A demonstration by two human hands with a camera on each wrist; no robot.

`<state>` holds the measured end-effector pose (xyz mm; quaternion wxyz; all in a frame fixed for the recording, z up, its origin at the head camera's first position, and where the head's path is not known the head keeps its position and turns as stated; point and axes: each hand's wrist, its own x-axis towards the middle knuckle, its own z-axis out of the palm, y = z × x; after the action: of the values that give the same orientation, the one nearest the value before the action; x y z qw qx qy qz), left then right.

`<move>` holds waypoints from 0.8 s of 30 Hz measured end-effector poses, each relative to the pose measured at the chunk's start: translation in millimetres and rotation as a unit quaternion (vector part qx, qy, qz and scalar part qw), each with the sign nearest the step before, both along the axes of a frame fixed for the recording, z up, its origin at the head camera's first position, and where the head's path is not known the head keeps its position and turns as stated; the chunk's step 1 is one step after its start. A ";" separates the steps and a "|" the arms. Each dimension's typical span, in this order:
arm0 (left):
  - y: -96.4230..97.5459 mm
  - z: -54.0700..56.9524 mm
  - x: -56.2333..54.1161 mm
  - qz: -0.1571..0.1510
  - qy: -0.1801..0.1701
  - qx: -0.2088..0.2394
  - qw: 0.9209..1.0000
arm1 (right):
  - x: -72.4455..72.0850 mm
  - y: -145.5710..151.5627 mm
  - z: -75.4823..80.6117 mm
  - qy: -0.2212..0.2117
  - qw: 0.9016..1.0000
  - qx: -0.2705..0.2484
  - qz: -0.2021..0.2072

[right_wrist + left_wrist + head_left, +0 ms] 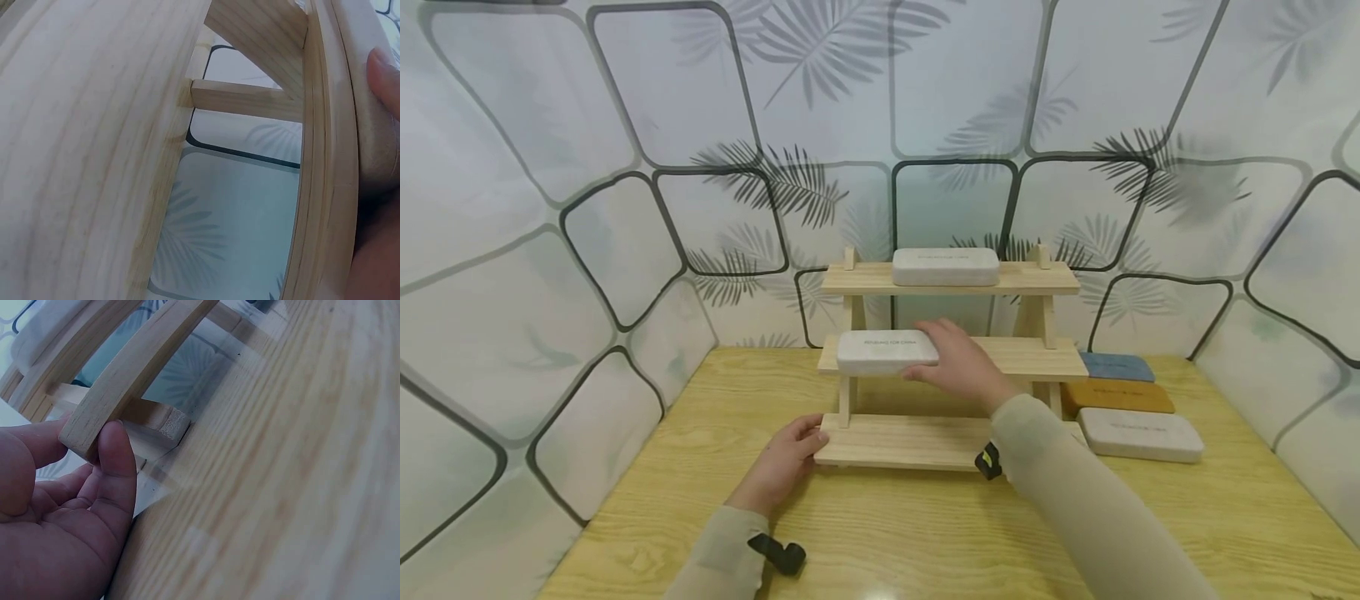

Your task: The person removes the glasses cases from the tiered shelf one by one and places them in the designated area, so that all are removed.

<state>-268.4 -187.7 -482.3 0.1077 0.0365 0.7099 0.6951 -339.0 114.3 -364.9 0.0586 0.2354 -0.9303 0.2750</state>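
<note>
A three-tier wooden display stand (910, 440) stands on the table. My right hand (958, 364) grips the right end of a white oblong case (880, 353) with rounded corners and printed lettering, which is at the left part of the middle shelf. In the right wrist view, the thumb (382, 81) lies against the case (369, 140), beside the shelf edge. My left hand (782, 458) holds the left end of the bottom shelf; the left wrist view shows thumb and fingers pinching the board's end (94, 425). A second white case (946, 267) sits on the top shelf.
Right of the stand, a blue case (1116, 367), an orange-brown case (1120, 395) and another white case (1141, 435) lie in a row on the wood-grain table (880, 525). Patterned fabric walls (850, 200) with leaf prints enclose the back and sides.
</note>
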 end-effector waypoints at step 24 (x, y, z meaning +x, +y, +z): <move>1.3 3.2 2.3 0.006 -0.002 0.004 1.000 | 14.1 18.8 0.6 0.002 0.999 -0.041 0.001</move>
<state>-266.1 -186.4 -479.2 0.1052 0.0316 0.7073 0.6983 -324.9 133.1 -364.3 0.0693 0.2345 -0.9178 0.3128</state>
